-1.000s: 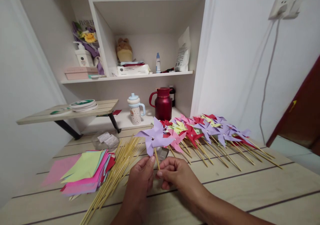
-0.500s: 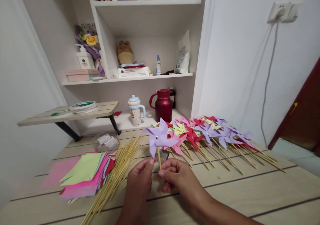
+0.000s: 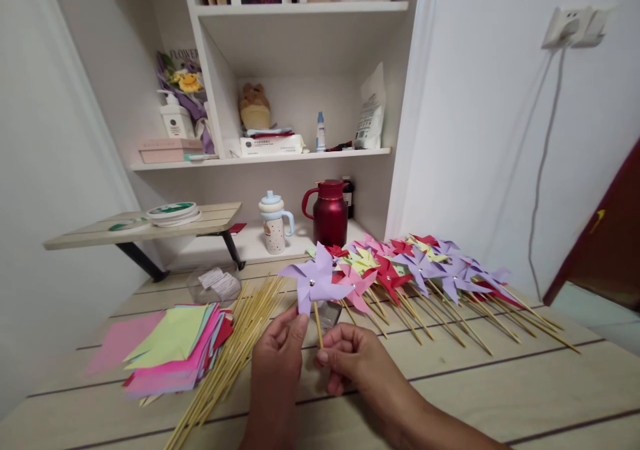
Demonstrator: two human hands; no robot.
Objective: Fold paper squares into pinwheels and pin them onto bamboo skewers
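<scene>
A light purple paper pinwheel (image 3: 325,283) on a thin wooden stick stands upright in front of me, a small shiny pin at its centre. My right hand (image 3: 353,357) pinches the stick near its lower end between thumb and fingers. At the pinwheel's lower blade is my left hand (image 3: 280,343), its thumb and fingers closed on the blade's tip. Behind the stick, a small clear box (image 3: 329,315) is partly hidden. Many finished pinwheels (image 3: 420,267) in purple, red, pink and yellow lie at the right, their sticks towards me.
Loose wooden sticks (image 3: 230,357) lie in a bundle left of my hands. Beside them is a stack of coloured paper squares (image 3: 170,337). Farther back are a clear round container (image 3: 215,285), a small raised stand (image 3: 220,217), a cup (image 3: 274,227) and a red jug (image 3: 330,217).
The pinwheel has tipped slightly and its blades have turned a little. Both hands keep nearly the same place, and the whole view has shifted slightly.
</scene>
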